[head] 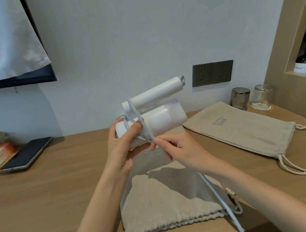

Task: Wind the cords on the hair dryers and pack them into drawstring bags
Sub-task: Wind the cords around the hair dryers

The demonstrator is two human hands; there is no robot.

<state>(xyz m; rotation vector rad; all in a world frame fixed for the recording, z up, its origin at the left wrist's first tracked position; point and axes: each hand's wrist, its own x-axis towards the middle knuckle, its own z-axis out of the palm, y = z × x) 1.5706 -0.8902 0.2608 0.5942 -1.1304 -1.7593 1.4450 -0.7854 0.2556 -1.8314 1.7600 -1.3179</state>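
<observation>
A long light-brown wooden desk (39, 197) runs along a pale wall, its near edge at the bottom, with bare room at near left. A beige drawstring cloth bag (164, 206) lies at centre near; a second beige drawstring bag (249, 131) lies at right. Above the near bag, the left hand (120, 146) grips a white folded hair dryer (160, 114). Just right, the right hand (180, 147) pinches its pale blue-white cord (219, 196).

Both hands (122, 148) raised, prob. gripping.
</observation>
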